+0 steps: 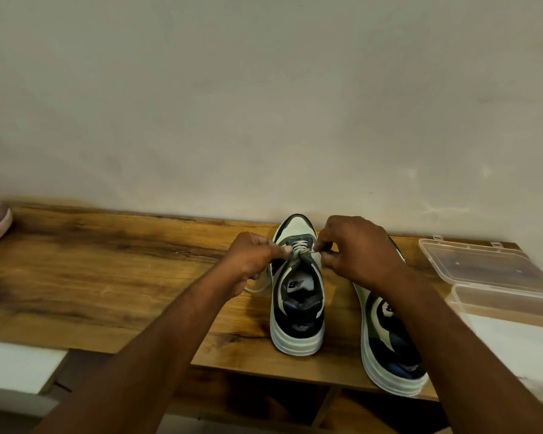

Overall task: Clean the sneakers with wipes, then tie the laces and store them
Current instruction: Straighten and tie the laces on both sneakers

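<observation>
Bare table [107, 277] stretches left of the sneaker [297, 308]; its twin [386, 333] and a clear box [489, 267] crowd the right, wall [264, 104] close behind.

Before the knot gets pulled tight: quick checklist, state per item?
1. Left hand pinches a lace end: ok.
2. Right hand pinches the other lace end: ok.
3. Laces crossed over the tongue of the left sneaker: ok.
4. Bow loops formed: cannot tell, fingers cover the knot.
5. Left sneaker standing flat on the wooden table: ok.
6. Right sneaker tied: cannot tell, the right arm hides its laces.
</observation>
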Action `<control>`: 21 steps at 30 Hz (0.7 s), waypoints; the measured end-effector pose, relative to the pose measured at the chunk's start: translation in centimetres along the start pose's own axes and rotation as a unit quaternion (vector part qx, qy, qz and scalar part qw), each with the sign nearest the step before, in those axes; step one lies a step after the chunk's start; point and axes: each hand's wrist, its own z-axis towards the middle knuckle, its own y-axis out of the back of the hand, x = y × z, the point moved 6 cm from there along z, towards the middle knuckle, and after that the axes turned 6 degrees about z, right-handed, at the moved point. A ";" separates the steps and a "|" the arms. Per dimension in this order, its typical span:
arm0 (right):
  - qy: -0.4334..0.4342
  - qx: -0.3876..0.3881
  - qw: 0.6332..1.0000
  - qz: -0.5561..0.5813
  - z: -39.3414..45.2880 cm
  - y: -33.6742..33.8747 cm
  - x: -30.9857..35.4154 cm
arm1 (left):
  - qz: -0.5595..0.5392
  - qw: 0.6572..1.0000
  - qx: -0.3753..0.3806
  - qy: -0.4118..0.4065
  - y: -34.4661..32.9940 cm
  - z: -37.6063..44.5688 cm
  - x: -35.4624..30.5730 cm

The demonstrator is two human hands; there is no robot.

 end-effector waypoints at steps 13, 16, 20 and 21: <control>0.039 0.005 0.999 0.003 -0.6 1.1 -1.0 | 0.011 0.998 -0.041 0.040 2.7 0.8 -0.3; 0.033 0.013 0.999 -0.002 -0.5 0.9 -0.9 | 0.013 0.997 -0.054 0.050 2.7 1.0 0.2; 0.014 0.043 0.999 -0.007 -0.7 -0.3 -1.0 | 0.032 0.994 -0.075 0.070 2.6 1.0 0.8; 0.007 0.046 0.999 -0.003 -0.7 -0.4 -1.1 | 0.034 0.994 -0.076 0.071 2.6 1.0 0.8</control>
